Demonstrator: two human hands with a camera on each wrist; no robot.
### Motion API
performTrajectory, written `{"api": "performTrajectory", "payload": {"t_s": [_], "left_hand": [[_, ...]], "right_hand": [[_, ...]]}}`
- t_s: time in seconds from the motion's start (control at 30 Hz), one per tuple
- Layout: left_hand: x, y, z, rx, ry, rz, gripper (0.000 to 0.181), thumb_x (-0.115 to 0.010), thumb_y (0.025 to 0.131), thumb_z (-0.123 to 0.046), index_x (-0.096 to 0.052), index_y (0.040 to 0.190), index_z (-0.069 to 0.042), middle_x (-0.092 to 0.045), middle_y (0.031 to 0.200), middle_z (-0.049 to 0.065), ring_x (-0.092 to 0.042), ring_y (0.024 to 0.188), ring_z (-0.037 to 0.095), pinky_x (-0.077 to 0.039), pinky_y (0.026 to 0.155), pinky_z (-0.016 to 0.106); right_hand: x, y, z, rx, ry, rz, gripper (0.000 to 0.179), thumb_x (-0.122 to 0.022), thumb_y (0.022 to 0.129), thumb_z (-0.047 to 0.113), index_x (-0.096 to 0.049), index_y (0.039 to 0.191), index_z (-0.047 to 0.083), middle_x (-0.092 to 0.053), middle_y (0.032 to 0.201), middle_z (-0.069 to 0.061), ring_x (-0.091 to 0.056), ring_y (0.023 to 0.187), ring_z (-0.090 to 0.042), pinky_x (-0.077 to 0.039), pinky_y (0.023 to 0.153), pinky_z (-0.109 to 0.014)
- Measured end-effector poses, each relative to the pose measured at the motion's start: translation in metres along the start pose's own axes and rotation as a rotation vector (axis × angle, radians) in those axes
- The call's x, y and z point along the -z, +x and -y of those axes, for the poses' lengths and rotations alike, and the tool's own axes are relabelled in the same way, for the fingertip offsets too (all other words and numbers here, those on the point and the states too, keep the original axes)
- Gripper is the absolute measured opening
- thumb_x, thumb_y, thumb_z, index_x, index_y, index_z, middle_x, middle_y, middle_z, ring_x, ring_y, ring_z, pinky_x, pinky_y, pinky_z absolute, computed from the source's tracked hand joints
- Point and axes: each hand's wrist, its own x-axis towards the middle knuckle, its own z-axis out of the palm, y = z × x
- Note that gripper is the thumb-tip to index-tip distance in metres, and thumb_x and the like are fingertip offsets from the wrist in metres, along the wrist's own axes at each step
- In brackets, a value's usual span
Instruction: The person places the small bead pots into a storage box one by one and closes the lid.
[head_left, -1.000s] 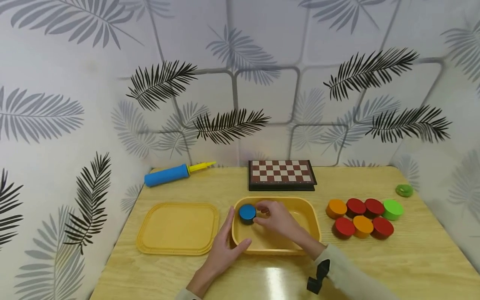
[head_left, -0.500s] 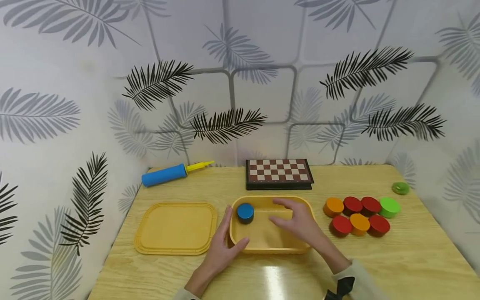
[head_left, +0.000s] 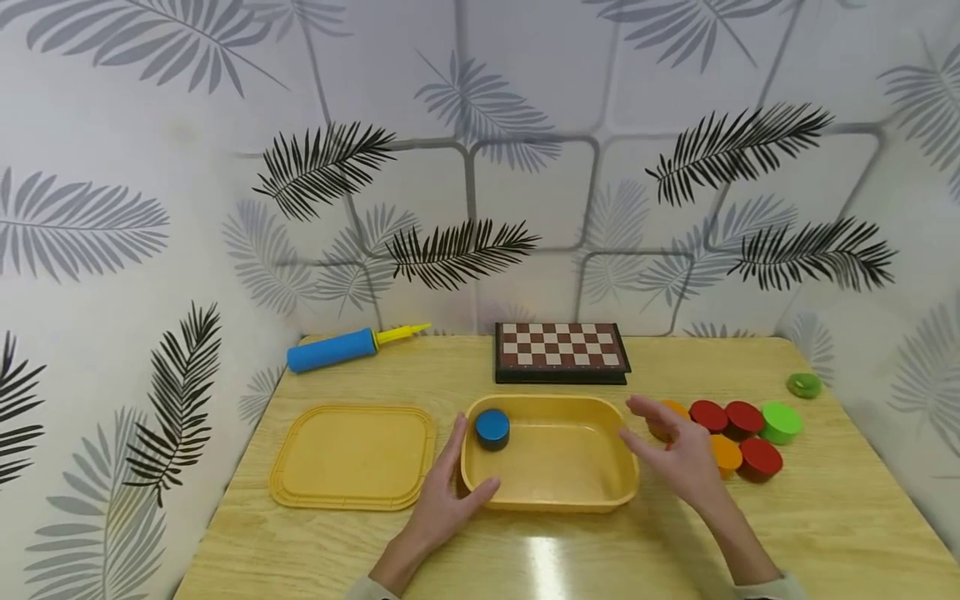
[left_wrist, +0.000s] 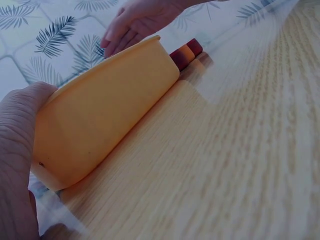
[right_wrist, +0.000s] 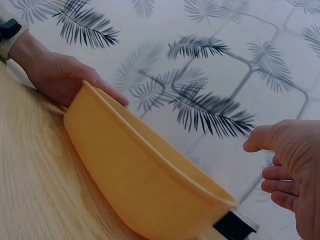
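A yellow plastic box (head_left: pixel 555 505) stands on the table, and a blue round cap-like disc (head_left: pixel 492 427) sits inside it at the left end. My left hand (head_left: pixel 442 492) rests against the box's left end, its fingers straight and its thumb at the front corner. In the left wrist view the thumb side of this hand (left_wrist: pixel 20 125) shows beside the box wall. My right hand (head_left: pixel 678 450) hangs just right of the box, fingers apart and holding nothing. It partly covers the nearest of the orange round caps (head_left: pixel 723 454) and red round caps (head_left: pixel 761 458).
A yellow lid (head_left: pixel 352 458) lies left of the box. Behind are a folded chessboard case (head_left: pixel 562 350) and a blue hand pump (head_left: pixel 333 352) with a yellow nozzle. A bright green cap (head_left: pixel 782 422) and a small green object (head_left: pixel 805 385) lie at the right.
My right hand has let go of the blue disc, leaving it in the box, and moved right, out over the box's right end towards the coloured caps. The left hand stays at the box.
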Motion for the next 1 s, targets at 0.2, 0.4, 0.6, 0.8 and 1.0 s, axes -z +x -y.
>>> {"api": "performTrajectory", "payload": {"t_s": [0.2, 0.4, 0.6, 0.8, 1.0], "left_hand": [[-0.001, 0.0, 0.001, -0.009, 0.006, 0.004, 0.098, -0.078, 0.095, -0.027, -0.015, 0.169, -0.016, -0.01, 0.175, 0.009, -0.01, 0.16, 0.027, -0.019, 0.122, 0.022], [-0.002, 0.001, 0.004, 0.003, -0.001, 0.014, 0.099, -0.078, 0.096, -0.029, -0.014, 0.169, -0.017, -0.009, 0.176, 0.01, -0.01, 0.16, 0.023, -0.019, 0.123, 0.024], [-0.001, 0.001, 0.008, 0.011, -0.003, 0.01, 0.099, -0.079, 0.095, -0.029, -0.014, 0.17, -0.019, -0.01, 0.176, 0.009, -0.011, 0.16, 0.019, -0.018, 0.123, 0.02], [-0.001, 0.001, 0.008, 0.003, -0.003, 0.008, 0.1, -0.079, 0.095, -0.029, -0.013, 0.17, -0.016, -0.01, 0.176, 0.01, -0.011, 0.16, 0.021, -0.018, 0.122, 0.019], [-0.001, 0.0, 0.006, -0.012, -0.019, 0.005, 0.1, -0.079, 0.095, -0.025, -0.014, 0.169, -0.012, -0.009, 0.176, 0.002, -0.011, 0.16, 0.023, -0.018, 0.123, 0.02]], "right_hand": [[0.036, -0.016, -0.032, -0.051, 0.0, -0.145, 0.046, -0.084, 0.089, 0.008, -0.07, 0.133, 0.002, -0.074, 0.125, -0.01, -0.061, 0.109, 0.01, -0.046, 0.093, -0.005], [0.073, -0.031, -0.058, -0.178, -0.014, -0.211, 0.053, -0.084, 0.091, 0.014, -0.066, 0.14, 0.004, -0.069, 0.124, 0.023, -0.059, 0.112, 0.012, -0.042, 0.091, -0.002], [0.098, -0.034, -0.08, -0.261, -0.03, -0.304, 0.054, -0.083, 0.091, 0.015, -0.065, 0.141, 0.005, -0.069, 0.124, 0.026, -0.057, 0.109, 0.013, -0.041, 0.094, -0.001], [0.113, -0.031, -0.102, -0.287, -0.036, -0.456, 0.05, -0.085, 0.086, 0.006, -0.07, 0.134, 0.002, -0.071, 0.116, 0.026, -0.06, 0.102, 0.012, -0.044, 0.091, -0.002], [0.126, -0.032, -0.129, -0.328, -0.061, -0.436, 0.056, -0.084, 0.088, 0.01, -0.065, 0.14, 0.001, -0.066, 0.12, 0.028, -0.056, 0.105, 0.015, -0.042, 0.089, 0.0]]}}
